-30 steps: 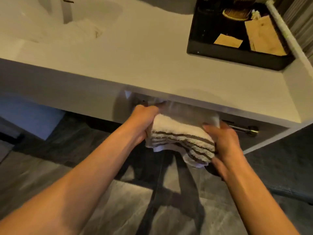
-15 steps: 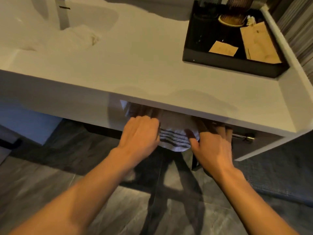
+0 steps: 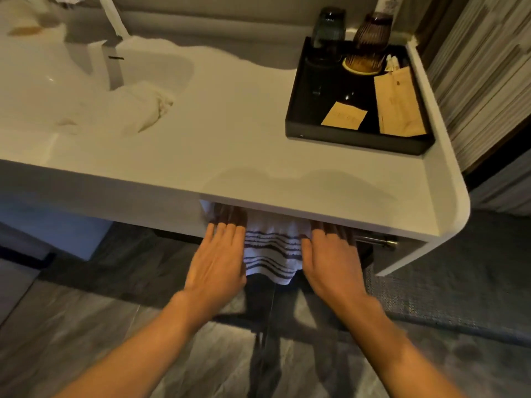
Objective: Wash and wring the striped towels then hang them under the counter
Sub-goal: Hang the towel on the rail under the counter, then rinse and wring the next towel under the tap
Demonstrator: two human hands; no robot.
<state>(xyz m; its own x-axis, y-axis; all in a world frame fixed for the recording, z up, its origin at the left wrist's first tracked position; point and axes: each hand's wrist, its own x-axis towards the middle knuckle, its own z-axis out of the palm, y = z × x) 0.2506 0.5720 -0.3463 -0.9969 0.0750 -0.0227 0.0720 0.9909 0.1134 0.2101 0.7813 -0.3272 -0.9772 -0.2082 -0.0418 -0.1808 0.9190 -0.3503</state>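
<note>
A white towel with dark stripes (image 3: 273, 254) hangs under the front edge of the white counter (image 3: 230, 156), over a metal rail (image 3: 376, 242) whose end shows to the right. My left hand (image 3: 218, 259) lies flat on the towel's left side, fingers straight and pointing up under the counter. My right hand (image 3: 330, 259) lies flat on its right side, fingers straight too. A second, wet crumpled towel (image 3: 143, 107) sits at the sink's edge on the counter.
A sink (image 3: 71, 90) with a tap (image 3: 112, 61) is at the far left. A black tray (image 3: 359, 130) with two glasses and paper packets stands at the back right. Grey tiled floor lies below, a woven mat to the right.
The bunched towel was pushed over the rail and now hangs flat. Both hands went from gripping it to lying flat on its sides. The view has tilted up over the counter.
</note>
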